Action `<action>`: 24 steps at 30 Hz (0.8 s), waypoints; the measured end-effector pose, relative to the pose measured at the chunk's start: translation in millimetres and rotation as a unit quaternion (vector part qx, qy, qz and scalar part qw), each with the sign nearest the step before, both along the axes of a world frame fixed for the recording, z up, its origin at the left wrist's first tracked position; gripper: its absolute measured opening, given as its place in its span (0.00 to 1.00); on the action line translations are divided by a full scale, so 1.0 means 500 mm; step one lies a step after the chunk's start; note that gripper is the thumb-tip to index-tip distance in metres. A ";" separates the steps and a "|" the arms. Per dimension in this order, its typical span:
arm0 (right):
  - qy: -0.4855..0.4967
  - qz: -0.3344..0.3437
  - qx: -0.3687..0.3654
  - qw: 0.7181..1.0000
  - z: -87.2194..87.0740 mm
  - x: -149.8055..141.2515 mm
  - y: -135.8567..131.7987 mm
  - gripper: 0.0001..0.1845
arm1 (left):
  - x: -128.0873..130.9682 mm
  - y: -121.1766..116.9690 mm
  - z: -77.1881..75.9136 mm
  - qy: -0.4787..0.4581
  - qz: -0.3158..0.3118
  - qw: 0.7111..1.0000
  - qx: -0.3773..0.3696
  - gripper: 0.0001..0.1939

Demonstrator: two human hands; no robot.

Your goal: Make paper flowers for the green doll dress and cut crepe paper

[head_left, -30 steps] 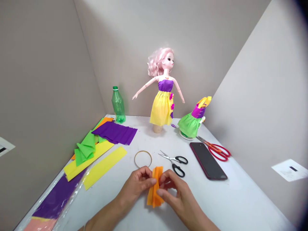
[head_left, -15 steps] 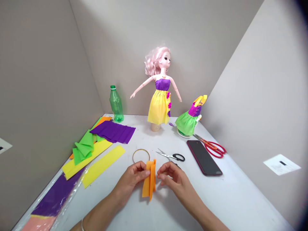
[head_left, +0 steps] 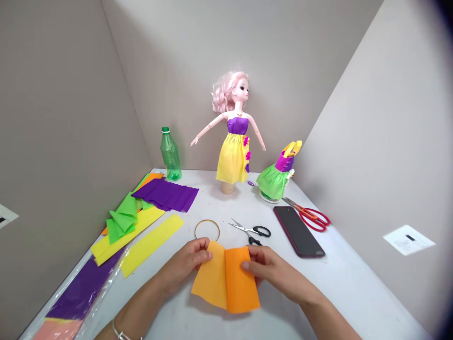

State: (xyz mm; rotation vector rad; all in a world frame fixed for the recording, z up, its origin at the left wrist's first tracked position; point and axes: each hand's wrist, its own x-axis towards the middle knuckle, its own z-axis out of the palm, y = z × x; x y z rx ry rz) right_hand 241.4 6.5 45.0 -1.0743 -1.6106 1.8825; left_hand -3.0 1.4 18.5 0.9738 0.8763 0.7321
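A folded piece of orange crepe paper (head_left: 243, 283) is spread between my two hands, lighter on its left half and deeper orange on its right. My left hand (head_left: 191, 259) pinches its upper left edge between thumb and fingers. On the other side, my right hand (head_left: 271, 269) grips the upper right edge, thumb in front and fingers behind. Just beyond the paper lie a thin gold ring (head_left: 207, 220) and small black-handled scissors (head_left: 253, 230), their blades apart.
A pink-haired doll (head_left: 231, 156) stands at the back, beside a small green dress (head_left: 274, 179). A green bottle (head_left: 170, 156) is back left. Purple paper (head_left: 170, 194), yellow strips (head_left: 152, 245) and green paper (head_left: 122, 222) cover the left. A phone (head_left: 299, 231) and red-handled scissors (head_left: 311, 217) lie right.
The orange paper, held only by my left hand and folded narrow before, is now opened out wide. My right hand has taken hold of its right edge.
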 end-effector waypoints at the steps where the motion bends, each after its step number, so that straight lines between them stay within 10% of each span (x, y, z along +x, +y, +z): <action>1: -0.046 -0.020 0.039 0.998 -0.001 0.008 0.006 0.14 | -0.005 0.003 -0.002 0.032 -0.016 0.999 0.023 0.09; 5: -0.262 -0.135 0.254 0.921 -0.016 0.034 0.029 0.13 | -0.009 0.012 -0.017 0.165 -0.012 0.979 0.116 0.09; 9: -0.320 -0.048 0.409 0.853 -0.042 0.045 0.045 0.04 | 0.003 0.015 -0.024 0.237 0.065 0.946 0.213 0.06; 15: -0.365 -0.161 0.466 0.790 -0.091 0.067 0.077 0.15 | 0.002 0.019 -0.024 0.217 0.126 0.947 0.203 0.08; 19: -0.343 -0.186 0.448 0.804 -0.083 0.051 0.063 0.13 | 0.006 0.011 -0.024 0.128 0.106 0.981 0.097 0.11; 24: -0.207 -0.118 0.294 0.926 -0.047 -0.005 0.012 0.17 | 0.018 -0.003 -0.012 0.004 0.083 0.997 -0.001 0.11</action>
